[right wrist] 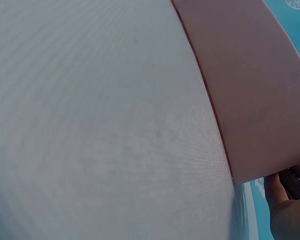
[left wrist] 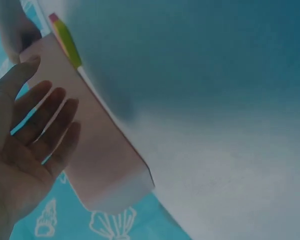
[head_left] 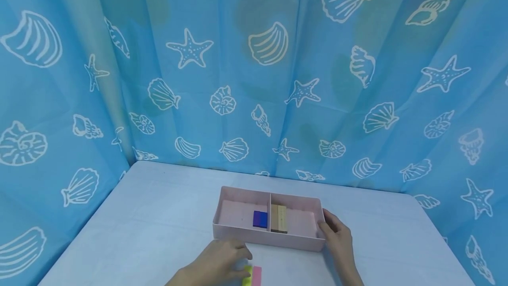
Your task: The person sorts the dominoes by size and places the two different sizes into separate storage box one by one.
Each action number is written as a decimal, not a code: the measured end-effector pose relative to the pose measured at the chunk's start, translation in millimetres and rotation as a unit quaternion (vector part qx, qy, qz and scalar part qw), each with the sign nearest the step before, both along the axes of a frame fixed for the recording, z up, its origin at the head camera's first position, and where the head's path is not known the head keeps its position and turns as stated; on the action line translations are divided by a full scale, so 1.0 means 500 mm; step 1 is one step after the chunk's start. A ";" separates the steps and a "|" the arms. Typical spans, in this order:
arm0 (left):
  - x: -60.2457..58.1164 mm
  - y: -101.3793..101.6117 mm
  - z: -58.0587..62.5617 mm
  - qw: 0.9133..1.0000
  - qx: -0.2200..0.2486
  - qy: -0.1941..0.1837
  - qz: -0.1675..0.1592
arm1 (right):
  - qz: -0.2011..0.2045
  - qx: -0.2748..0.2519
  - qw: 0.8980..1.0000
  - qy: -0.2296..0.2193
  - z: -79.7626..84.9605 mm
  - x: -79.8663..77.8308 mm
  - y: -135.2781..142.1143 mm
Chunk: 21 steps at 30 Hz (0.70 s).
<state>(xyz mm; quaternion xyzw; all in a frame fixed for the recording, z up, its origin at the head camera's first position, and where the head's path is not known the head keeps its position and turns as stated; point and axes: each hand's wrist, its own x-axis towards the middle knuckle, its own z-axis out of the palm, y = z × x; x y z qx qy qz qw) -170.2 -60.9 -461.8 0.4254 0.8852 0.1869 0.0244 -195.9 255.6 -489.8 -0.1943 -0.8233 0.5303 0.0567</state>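
Observation:
A pink two-compartment box point(head_left: 270, 238) sits on the white table. My right hand point(head_left: 338, 238) holds its right end, thumb over the rim; the right wrist view shows those fingers point(right wrist: 275, 192) against the box's end wall point(right wrist: 260, 95). My left hand point(head_left: 222, 259) hovers in front of the box, fingers loosely bent and apart in the left wrist view, with nothing between them. By its fingertips lie a yellow-green strip point(head_left: 247, 277) and a pink strip point(head_left: 257, 276), side by side on the table, partly cut off by the frame's bottom edge.
Inside the box's left compartment lies a small dark blue block point(head_left: 260, 219) against the divider point(head_left: 270, 202). Tan and pale yellow block-like pieces point(head_left: 279, 219) are across the divider in the right compartment. A blue curtain with white shells point(head_left: 238, 100) surrounds the table point(head_left: 158, 215).

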 end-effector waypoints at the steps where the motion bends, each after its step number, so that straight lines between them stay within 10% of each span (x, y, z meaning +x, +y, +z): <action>1: 0.003 0.000 -0.003 1.000 -0.010 -0.003 0.002 | 0.000 0.000 1.000 0.000 0.000 0.001 0.000; 21: 0.013 -0.006 -0.036 0.997 -0.062 0.000 -0.038 | -0.011 -0.011 1.000 -0.002 -0.004 0.007 -0.008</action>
